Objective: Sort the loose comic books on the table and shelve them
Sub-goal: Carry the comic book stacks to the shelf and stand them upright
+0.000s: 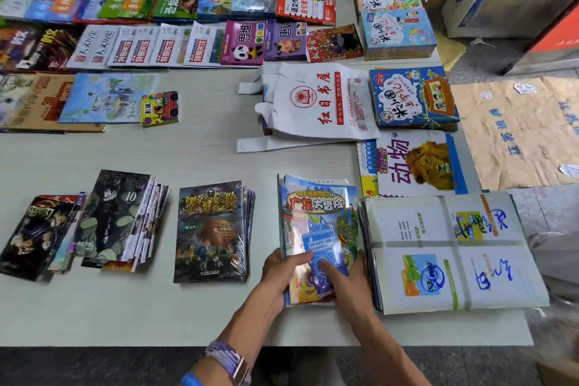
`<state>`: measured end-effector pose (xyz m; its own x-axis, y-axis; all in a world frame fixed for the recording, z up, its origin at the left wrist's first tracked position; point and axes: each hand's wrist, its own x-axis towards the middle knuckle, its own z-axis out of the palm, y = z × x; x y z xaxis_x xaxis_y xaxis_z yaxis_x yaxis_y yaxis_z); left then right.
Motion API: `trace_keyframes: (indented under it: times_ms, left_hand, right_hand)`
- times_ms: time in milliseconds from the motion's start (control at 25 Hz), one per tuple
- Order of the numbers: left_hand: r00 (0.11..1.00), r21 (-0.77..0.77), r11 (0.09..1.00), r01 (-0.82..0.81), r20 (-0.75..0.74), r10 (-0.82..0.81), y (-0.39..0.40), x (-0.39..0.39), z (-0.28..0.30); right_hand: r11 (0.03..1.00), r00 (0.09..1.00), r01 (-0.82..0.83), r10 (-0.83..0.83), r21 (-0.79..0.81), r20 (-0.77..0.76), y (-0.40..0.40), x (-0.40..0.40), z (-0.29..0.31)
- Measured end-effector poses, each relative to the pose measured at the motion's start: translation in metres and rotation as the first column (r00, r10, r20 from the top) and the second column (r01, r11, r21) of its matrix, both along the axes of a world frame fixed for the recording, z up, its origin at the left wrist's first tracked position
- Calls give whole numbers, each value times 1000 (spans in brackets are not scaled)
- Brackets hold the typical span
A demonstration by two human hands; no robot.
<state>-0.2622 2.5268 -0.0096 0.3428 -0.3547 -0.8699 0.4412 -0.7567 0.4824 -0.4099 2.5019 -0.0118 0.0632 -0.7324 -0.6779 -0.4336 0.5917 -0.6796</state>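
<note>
Both hands, the left hand (283,273) gripping its edge and the right hand (351,276) pressing flat, square a glossy blue-covered comic stack (318,229) right of the dark adventure-comic pile (211,232), sorting apparently unfinished, shelving next.

white plastic bag (316,103): 红日书屋 | animal book (416,163): 动物 | colourful comic (319,219): 广东大冒险 | black manga (119,213): 10 | purple panda book (244,42): 思维

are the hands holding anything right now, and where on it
Yes: both hands hold the colourful comic stack at its near end. The left hand grips the left edge, and the right hand lies on the cover by the right edge.
</note>
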Motion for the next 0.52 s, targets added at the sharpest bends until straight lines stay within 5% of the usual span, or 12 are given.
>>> trace_keyframes:
  times_ms: [200, 360, 440, 520]
  left_hand:
    - [981, -164, 983, 77, 186, -46, 4, 11, 50]
    - [970, -413, 908, -78, 178, 164, 41, 54, 110]
    - [935, -505, 835, -219, 136, 327, 67, 77, 139]
    - [872, -584, 751, -308, 142, 468, 96, 98, 161]
  right_hand:
    - [994, 960, 41, -67, 102, 272, -7, 12, 11]
    - [995, 911, -85, 58, 47, 409, -13, 63, 60]
    - [980, 897, -188, 197, -63, 396, -12, 95, 95]
    - [891, 905, -306, 382, -335, 187, 2, 129, 133]
